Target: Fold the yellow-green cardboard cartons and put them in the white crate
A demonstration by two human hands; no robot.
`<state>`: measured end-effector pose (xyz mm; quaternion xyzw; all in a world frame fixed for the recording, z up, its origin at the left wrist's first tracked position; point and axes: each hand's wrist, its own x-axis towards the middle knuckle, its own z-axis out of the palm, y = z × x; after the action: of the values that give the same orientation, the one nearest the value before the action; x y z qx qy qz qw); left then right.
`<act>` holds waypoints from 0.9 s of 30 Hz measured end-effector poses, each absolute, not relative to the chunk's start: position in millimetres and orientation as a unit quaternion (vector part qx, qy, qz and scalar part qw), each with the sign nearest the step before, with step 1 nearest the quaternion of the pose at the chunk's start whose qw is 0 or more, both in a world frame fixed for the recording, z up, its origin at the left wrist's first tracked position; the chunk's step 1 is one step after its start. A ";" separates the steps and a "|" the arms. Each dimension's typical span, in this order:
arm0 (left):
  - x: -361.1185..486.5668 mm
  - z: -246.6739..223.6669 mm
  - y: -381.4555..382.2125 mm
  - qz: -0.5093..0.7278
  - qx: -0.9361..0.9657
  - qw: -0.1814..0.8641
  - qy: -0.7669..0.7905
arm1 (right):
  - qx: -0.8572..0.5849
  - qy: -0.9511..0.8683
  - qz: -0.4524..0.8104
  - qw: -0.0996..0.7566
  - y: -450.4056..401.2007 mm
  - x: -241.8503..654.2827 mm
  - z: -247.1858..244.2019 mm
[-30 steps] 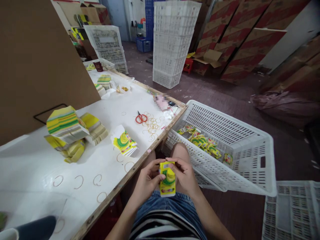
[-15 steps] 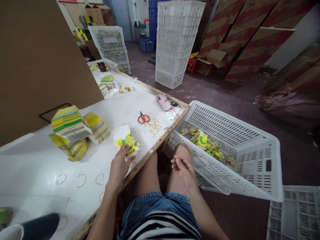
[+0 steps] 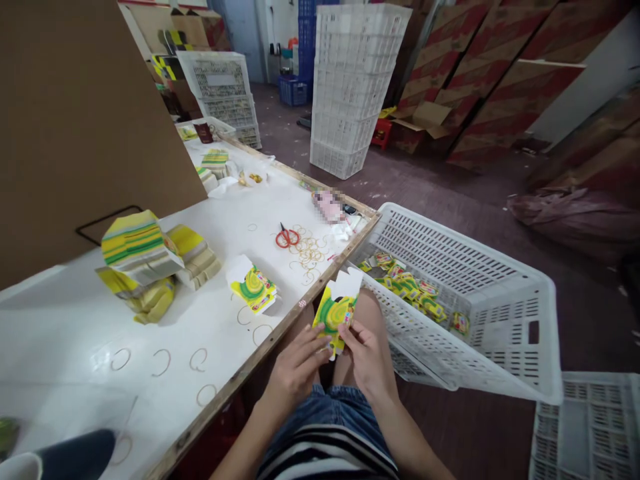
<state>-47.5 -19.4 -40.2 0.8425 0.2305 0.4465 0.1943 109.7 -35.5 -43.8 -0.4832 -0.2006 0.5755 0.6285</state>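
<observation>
A flat yellow-green printed carton (image 3: 338, 310) with white flaps is held over my lap. My left hand (image 3: 300, 360) grips its lower left edge, and my right hand (image 3: 367, 357) pinches its lower right side. On the white table (image 3: 200, 347), a small stack of similar cartons (image 3: 254, 289) lies near the wooden edge. Larger bundles of cartons (image 3: 135, 247) sit further left. Beyond the small stack are red-handled scissors (image 3: 287, 237) and a scatter of rubber bands (image 3: 310, 252).
At the right of the table, a white crate (image 3: 480, 267) holds several yellow-green packs (image 3: 415, 290). A brown board (image 3: 90, 133) stands at the left. Tall stacked white crates (image 3: 350, 93) and cardboard boxes (image 3: 460, 73) stand behind. A dark blue cylindrical object (image 3: 80, 453) is at lower left.
My left hand has moved right from the table stack to my lap, where a carton is now held. My right hand, formerly without a carton, has joined it.
</observation>
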 end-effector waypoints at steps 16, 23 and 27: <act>-33.8 -29.7 -11.9 0.391 0.378 0.794 0.274 | -0.507 -0.317 0.542 0.590 -50.4 104.1 -45.1; -29.3 -39.7 -11.2 0.434 0.377 0.732 0.367 | -0.520 -0.338 0.542 0.566 -53.5 103.0 -42.1; -24.8 -40.5 -12.5 0.446 0.437 0.662 0.414 | -0.565 -0.345 0.486 0.570 -52.4 101.9 -47.0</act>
<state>-24.8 -12.5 -40.5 0.4372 0.4139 0.4462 0.6622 101.9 -52.4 -47.0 -0.5654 -0.3455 0.4856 0.5702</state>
